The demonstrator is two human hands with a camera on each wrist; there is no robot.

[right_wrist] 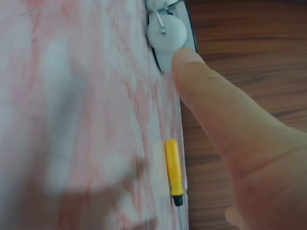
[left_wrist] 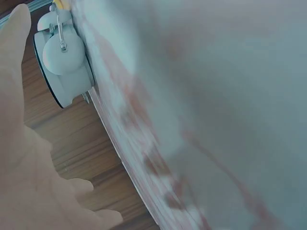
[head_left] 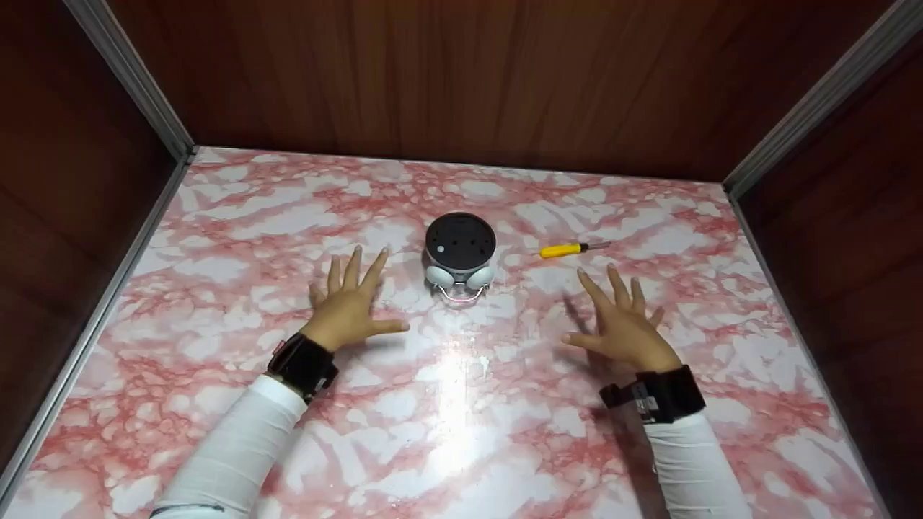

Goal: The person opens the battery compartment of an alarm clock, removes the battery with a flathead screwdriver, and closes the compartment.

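A twin-bell alarm clock (head_left: 461,241) lies on the table with its black back facing up; its two white bells and wire handle point toward the person. Right of it is a screwdriver (head_left: 560,251) with a yellow handle, its metal shaft pointing right. My left hand (head_left: 345,313) is spread palm down to the left of the clock, fingers straight and holding nothing. On the other side, my right hand (head_left: 621,328) is spread the same way, its fingertips just short of the screwdriver. In the right wrist view the thumb (right_wrist: 211,91) overlaps the clock's edge.
The table (head_left: 447,461) has a red and white marbled top with a bright glare in the middle. Dark wood panels (head_left: 461,79) stand at the back and both sides, with metal strips (head_left: 130,79) along the corners. Both wrists carry black straps.
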